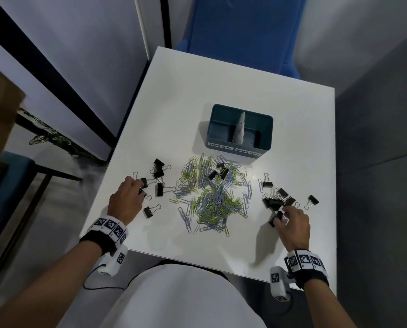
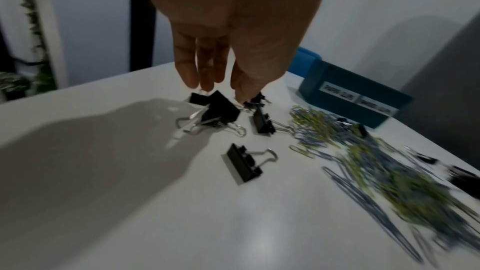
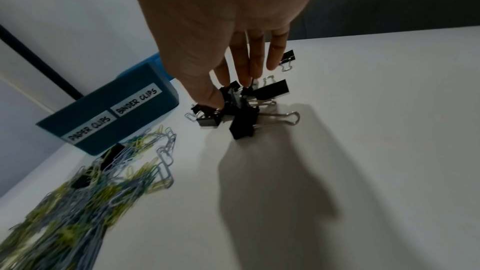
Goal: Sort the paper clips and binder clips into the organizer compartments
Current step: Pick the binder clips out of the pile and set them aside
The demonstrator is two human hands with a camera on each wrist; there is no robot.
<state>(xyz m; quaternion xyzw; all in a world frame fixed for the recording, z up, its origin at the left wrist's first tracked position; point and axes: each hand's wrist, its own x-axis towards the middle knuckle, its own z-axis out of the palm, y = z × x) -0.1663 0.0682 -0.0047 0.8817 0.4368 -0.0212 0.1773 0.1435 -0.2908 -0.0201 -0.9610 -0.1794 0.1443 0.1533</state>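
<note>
Nearest, at the table's (image 1: 221,74) near edge: the right hand (image 1: 294,224), fingers curled down onto a black binder clip (image 1: 276,217), pinching it at the near end of the right-hand cluster of binder clips (image 1: 278,200); the right wrist view shows thumb and fingertips (image 3: 255,69) closed round a tangle of several clips at once. Opposite, the left hand (image 1: 126,200), fingers bent over a small clip (image 1: 142,191) in the left-hand scatter of binder clips (image 1: 158,181); whether it grips or merely touches cannot be told for certain, though the fingers look closed on it. Between the hands: a loose heap of paper clips (image 1: 212,197), green and blue-grey, with a few binder clips (image 1: 219,172) lying on its far part. Farthest: the teal organizer (image 1: 240,131), two compartments split by a divider, labelled paper clips at left, binder clips at right; both look nearly bare. Handling, by judgement: binder clips are stiff, light, with wire handles prone to hooking one another, best taken by the black body; paper clips are thin, slippery and interlock, so best scooped or pinched in bunches.
</note>
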